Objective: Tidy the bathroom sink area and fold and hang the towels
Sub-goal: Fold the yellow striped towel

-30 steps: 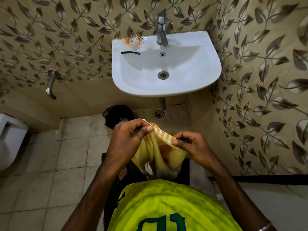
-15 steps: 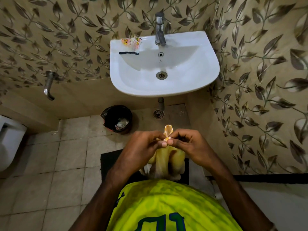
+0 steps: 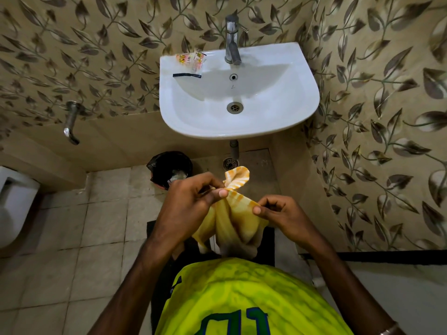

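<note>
Two hands pinch my yellow striped towel (image 3: 232,221) before the washbasin (image 3: 242,126): left hand (image 3: 191,201) at one corner, right hand (image 3: 278,213) along the hem. Soft, light, floppy, probably; corners seem best holds.

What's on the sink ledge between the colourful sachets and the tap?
Nothing: in the head view the white sink ledge is bare between the sachets and the tap.

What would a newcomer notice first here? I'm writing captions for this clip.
The yellow-and-white striped towel, pinched by the left hand and right hand at centre frame. Above it, the white ceramic wall sink with crumpled wrappers on its rim, against leaf-patterned wall tiles.
</note>
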Demonstrator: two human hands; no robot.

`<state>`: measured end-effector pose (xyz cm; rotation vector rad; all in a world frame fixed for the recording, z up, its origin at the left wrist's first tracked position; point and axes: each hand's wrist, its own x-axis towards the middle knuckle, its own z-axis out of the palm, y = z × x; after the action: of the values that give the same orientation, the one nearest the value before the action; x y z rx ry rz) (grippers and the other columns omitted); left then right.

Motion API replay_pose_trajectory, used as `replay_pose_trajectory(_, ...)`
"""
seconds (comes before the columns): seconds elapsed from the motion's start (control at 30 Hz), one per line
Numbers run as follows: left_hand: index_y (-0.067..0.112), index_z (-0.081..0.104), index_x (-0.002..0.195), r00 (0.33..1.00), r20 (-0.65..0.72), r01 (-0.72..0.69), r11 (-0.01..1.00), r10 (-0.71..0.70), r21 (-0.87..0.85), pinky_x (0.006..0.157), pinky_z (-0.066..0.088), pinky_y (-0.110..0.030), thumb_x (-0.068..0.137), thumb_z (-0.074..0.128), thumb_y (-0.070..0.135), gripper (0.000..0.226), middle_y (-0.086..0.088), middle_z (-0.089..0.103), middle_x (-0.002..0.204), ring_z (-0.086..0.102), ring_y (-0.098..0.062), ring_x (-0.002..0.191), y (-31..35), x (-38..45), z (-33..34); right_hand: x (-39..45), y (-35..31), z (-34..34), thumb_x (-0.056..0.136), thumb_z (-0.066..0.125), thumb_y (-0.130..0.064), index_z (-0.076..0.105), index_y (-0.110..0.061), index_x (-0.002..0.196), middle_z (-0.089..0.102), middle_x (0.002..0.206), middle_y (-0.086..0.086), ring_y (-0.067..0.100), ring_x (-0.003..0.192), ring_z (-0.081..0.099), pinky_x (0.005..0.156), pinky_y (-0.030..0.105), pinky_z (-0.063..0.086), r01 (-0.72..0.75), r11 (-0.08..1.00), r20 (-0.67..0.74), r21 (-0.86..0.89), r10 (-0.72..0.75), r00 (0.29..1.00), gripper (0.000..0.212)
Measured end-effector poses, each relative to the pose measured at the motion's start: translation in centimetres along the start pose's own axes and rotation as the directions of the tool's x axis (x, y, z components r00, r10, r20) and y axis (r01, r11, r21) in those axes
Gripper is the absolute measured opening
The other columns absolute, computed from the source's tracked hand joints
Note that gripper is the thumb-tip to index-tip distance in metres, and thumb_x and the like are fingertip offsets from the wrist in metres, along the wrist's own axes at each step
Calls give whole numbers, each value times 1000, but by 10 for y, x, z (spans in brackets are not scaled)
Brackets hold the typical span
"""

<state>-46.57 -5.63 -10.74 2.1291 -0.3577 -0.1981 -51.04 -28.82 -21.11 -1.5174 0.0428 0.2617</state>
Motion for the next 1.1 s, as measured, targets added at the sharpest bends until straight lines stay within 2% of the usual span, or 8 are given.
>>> replay_pose_trajectory(0.17,21,74,90,992,-87,93,994,-88,64,73,58,-43,86,74,22,4,12,73,82,68,-3,76,-16,1,-3,2,-9,6,85,76,-19,72,-6,78,67,71,-3,7,69,61,64,18,46,59,998,-11,-10,-59,998,16)
replay_pose_trajectory(0.27,27,71,112,990,-95,113,982,-100,151,79,59,-40,86,74,27,26,8,73,96,65,0,84,-20,0,1,2,-15,10,82,75,-23,71,-2,79,67,72,5,12,68,61,62,21,47,60,998,-2,-5,-60,998,22)
replay_pose_trajectory(0.43,41,58,134,989,144,-38,992,20,119,81,59,-35,83,77,31,56,2,75,114,70,-7,98,-18,-5,15,0,-26,19,78,77,-37,75,-7,82,71,79,8,21,75,66,71,39,50,73,996,33,-41,-72,997,31)
replay_pose_trajectory(0.5,33,63,131,968,240,-102,985,66,139,82,58,-35,85,75,23,49,3,74,117,70,-4,100,-14,-5,22,-1,-30,21,79,77,-38,75,-5,85,73,84,11,30,81,68,75,44,52,101,992,69,-76,-95,993,33)
replay_pose_trajectory(0.6,25,71,121,958,281,-99,989,64,112,82,58,-39,88,72,22,33,4,76,111,70,-4,98,-13,-3,23,-3,-35,17,83,76,-27,73,2,87,72,84,9,21,80,67,74,32,52,90,996,89,-13,-88,992,29)
replay_pose_trajectory(0.77,26,67,126,939,332,-106,994,90,31,86,58,-34,90,70,24,36,6,73,117,68,-3,106,-5,-5,24,-8,-36,11,85,73,-21,76,-1,91,75,89,8,16,87,69,79,31,54,94,995,137,-45,-87,987,22)
replay_pose_trajectory(0.9,20,74,101,965,248,-125,984,90,129,72,57,-37,88,73,23,13,5,76,92,69,-4,84,-3,-6,24,-15,-35,9,89,70,-13,77,-9,98,77,95,4,12,94,71,82,24,54,108,994,153,-15,-105,983,11)
replay_pose_trajectory(1.1,20,73,93,972,174,-178,978,158,110,64,55,-39,88,69,30,13,3,73,82,68,-7,77,0,-10,23,-15,-22,2,84,76,-19,75,3,96,75,94,15,19,90,70,82,30,56,73,997,108,-6,-72,992,25)
